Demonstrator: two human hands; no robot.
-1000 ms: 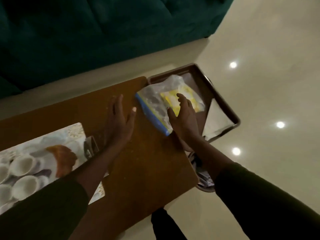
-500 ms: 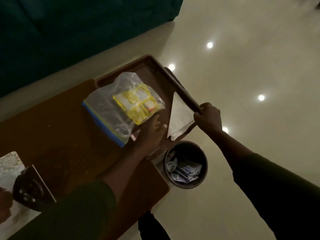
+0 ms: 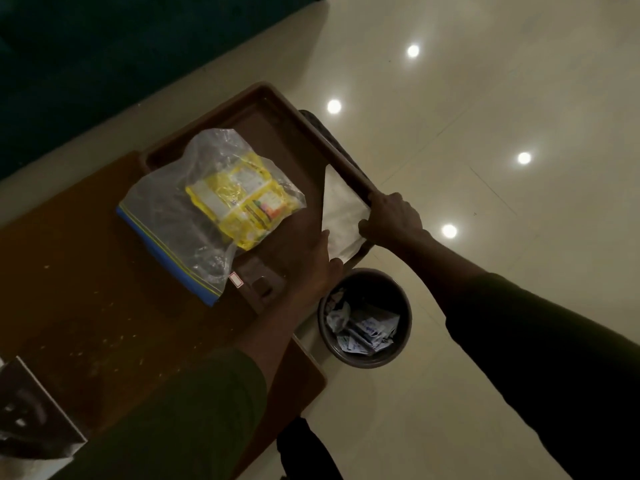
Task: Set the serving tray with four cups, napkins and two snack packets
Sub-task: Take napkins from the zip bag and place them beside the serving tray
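Note:
A dark brown serving tray (image 3: 277,109) lies at the right end of the wooden table (image 3: 86,271), overhanging its edge. A clear zip bag (image 3: 180,230) with yellow snack packets (image 3: 239,202) inside rests half on the tray, half on the table. A white folded napkin (image 3: 341,209) lies in the tray's right corner. My right hand (image 3: 391,220) grips the tray's right rim beside the napkin. My left hand (image 3: 308,254) rests on the tray's near edge, fingers touching the napkin's lower corner.
A round waste bin (image 3: 367,317) holding crumpled wrappers stands on the pale tiled floor (image 3: 485,98) just below the tray's near corner. A dark green sofa (image 3: 104,46) fills the top left. A dark object (image 3: 31,414) sits at the table's lower left.
My right hand left the zip bag and took the tray's right rim. My left hand moved from the table to the tray's near edge. The view swung right, bringing the waste bin in.

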